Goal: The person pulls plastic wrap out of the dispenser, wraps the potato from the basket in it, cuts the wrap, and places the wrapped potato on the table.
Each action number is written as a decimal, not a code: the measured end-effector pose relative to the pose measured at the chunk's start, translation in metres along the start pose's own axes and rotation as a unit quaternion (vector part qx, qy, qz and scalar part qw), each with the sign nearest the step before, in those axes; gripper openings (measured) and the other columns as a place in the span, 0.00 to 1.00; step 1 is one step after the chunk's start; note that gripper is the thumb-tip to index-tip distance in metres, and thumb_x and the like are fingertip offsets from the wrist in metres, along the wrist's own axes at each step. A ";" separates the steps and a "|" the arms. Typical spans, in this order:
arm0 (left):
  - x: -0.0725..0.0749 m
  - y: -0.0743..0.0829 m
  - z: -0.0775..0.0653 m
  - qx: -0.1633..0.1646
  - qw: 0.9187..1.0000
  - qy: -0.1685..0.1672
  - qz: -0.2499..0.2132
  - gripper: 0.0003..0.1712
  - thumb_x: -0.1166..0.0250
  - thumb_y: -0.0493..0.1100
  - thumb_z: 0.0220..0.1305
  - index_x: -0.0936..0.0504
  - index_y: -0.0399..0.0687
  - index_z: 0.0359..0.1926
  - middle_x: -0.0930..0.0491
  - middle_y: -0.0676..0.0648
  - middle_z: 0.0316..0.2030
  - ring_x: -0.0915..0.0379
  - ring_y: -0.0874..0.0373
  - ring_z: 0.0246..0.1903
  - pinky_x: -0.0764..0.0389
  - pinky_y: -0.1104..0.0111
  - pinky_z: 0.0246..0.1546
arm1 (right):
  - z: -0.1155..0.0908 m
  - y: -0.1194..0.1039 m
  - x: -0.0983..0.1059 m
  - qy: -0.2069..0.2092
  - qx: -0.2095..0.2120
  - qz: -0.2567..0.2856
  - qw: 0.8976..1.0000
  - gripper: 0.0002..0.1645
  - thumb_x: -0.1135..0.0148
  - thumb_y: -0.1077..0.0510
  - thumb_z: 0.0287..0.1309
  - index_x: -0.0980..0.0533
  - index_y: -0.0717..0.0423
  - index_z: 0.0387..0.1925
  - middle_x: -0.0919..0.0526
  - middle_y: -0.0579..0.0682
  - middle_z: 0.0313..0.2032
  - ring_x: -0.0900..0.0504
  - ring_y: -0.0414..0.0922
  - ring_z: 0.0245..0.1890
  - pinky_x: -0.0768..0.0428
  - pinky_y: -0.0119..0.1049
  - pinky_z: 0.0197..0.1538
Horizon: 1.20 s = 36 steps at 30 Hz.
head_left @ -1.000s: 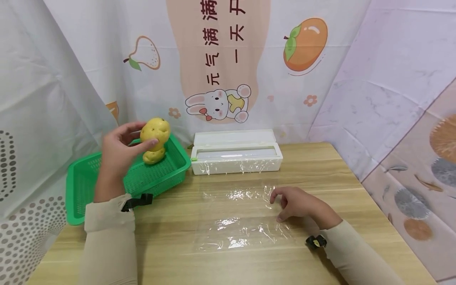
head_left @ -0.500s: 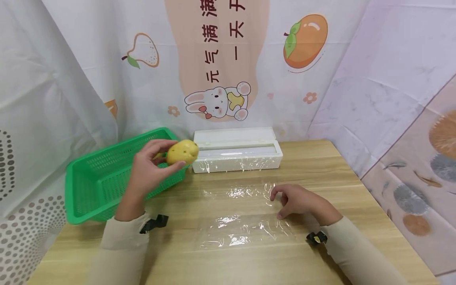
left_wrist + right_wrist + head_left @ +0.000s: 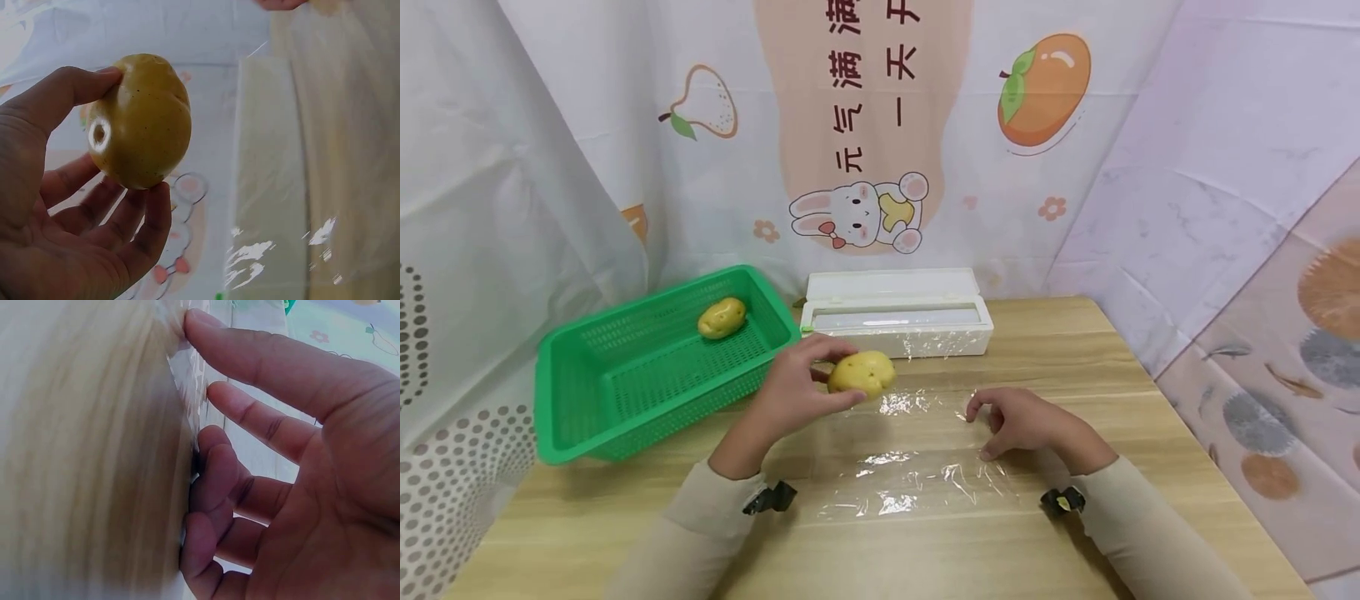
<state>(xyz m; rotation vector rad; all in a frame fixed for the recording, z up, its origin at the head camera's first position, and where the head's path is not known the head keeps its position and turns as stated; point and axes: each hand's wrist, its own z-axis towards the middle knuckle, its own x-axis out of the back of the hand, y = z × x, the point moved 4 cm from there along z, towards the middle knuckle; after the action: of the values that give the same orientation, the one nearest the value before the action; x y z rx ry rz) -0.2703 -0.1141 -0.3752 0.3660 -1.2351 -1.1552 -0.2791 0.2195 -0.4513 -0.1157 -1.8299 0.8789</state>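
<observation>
My left hand (image 3: 793, 385) holds a yellow potato (image 3: 867, 373) above the near side of the wrap box. In the left wrist view, the thumb presses one side of the potato (image 3: 150, 125) and fingertips support the other. A thin sheet of clear cling film (image 3: 898, 467) lies spread on the table, shiny with creases. My right hand (image 3: 1026, 423) rests at the film's right edge, its fingers loosely bent. In the right wrist view, the thumb and index tips of that hand (image 3: 275, 444) touch the film at the table surface, with nothing gripped between them.
A green plastic basket (image 3: 568, 417) stands on the left with a second potato (image 3: 722, 318) in it. At the back, a white cling film box (image 3: 917, 343) has its lid raised and a roll inside. Printed curtains hang behind the wooden table (image 3: 940, 558).
My left hand has lifted the potato out of the basket and carried it rightward to the film's left side. The right hand has stayed in place.
</observation>
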 end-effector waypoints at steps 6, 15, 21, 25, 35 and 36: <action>-0.040 -0.007 -0.006 0.019 0.996 -0.082 -0.017 0.28 0.17 0.44 0.48 0.15 0.52 0.52 0.19 0.53 0.47 0.21 0.55 0.48 0.12 0.67 0.40 | 0.000 0.000 -0.001 -0.003 -0.005 0.000 1.000 0.31 0.13 0.58 0.38 0.20 0.45 0.46 0.25 0.46 0.24 0.26 0.43 0.26 0.26 0.36 0.31; -0.075 -0.009 -0.013 0.028 0.988 -0.148 -0.032 0.25 0.17 0.44 0.48 0.15 0.52 0.49 0.17 0.56 0.47 0.19 0.57 0.47 0.14 0.71 0.39 | 0.000 0.000 0.000 -0.005 -0.013 -0.004 1.000 0.31 0.13 0.57 0.38 0.19 0.45 0.47 0.23 0.46 0.25 0.25 0.42 0.26 0.26 0.36 0.32; -0.086 -0.008 -0.016 0.028 0.983 -0.182 -0.018 0.25 0.17 0.45 0.48 0.14 0.53 0.49 0.19 0.58 0.43 0.19 0.61 0.45 0.15 0.70 0.39 | 0.000 0.000 0.001 -0.005 -0.009 0.007 1.000 0.31 0.14 0.59 0.38 0.20 0.47 0.47 0.24 0.48 0.24 0.26 0.43 0.25 0.26 0.37 0.30; -0.092 -0.011 -0.017 0.030 0.980 -0.199 0.003 0.25 0.17 0.47 0.47 0.14 0.54 0.49 0.20 0.58 0.42 0.20 0.64 0.44 0.16 0.71 0.42 | 0.000 0.000 0.001 -0.008 -0.017 0.005 1.000 0.31 0.14 0.59 0.39 0.20 0.46 0.47 0.24 0.48 0.25 0.26 0.43 0.25 0.27 0.36 0.31; -0.098 -0.014 -0.018 0.027 0.977 -0.212 0.021 0.27 0.17 0.48 0.47 0.13 0.53 0.50 0.17 0.58 0.43 0.19 0.65 0.43 0.17 0.70 0.46 | 0.002 0.001 0.001 -0.006 -0.017 -0.002 1.000 0.31 0.13 0.58 0.39 0.20 0.45 0.47 0.23 0.47 0.25 0.26 0.43 0.26 0.27 0.36 0.32; -0.098 -0.014 -0.018 0.027 0.976 -0.213 0.021 0.27 0.17 0.49 0.47 0.13 0.53 0.50 0.16 0.58 0.43 0.19 0.64 0.43 0.17 0.70 0.46 | 0.002 0.001 0.001 -0.007 -0.016 -0.002 1.000 0.31 0.13 0.58 0.39 0.20 0.45 0.47 0.23 0.47 0.25 0.26 0.43 0.26 0.27 0.36 0.31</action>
<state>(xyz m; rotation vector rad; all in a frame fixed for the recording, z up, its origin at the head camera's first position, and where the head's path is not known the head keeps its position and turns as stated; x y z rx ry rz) -0.2510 -0.0447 -0.4452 0.1325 -1.6421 -1.2017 -0.2816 0.2202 -0.4513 -0.1267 -1.8563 0.8498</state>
